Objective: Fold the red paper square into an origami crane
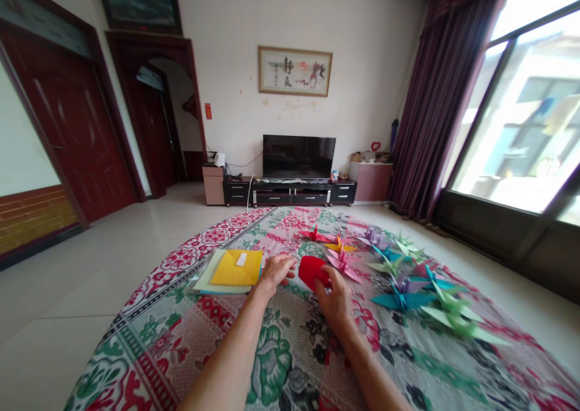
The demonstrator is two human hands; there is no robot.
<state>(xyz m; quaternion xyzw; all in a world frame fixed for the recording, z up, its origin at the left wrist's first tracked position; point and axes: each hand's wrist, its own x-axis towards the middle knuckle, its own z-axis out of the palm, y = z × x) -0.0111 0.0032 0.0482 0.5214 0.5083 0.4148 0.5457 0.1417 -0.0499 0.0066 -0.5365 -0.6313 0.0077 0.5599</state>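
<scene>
A piece of red paper (312,271) is held up over the table between the fingers and thumb of my right hand (336,299). To its left, my left hand (277,272) has its fingers stretched toward the paper without touching it, and nothing shows in it. Beside my left hand lies a stack of square paper, with a yellow sheet (233,273) on top of a pale green sheet (209,278). A small white scrap (241,259) rests on the yellow sheet.
Folded paper cranes spread over the right of the round table, among them a red crane (316,234), a blue crane (401,299) and a green crane (457,314). A floral tablecloth (190,362) covers the table. Beyond it stand a television (299,157) and a low cabinet (290,193).
</scene>
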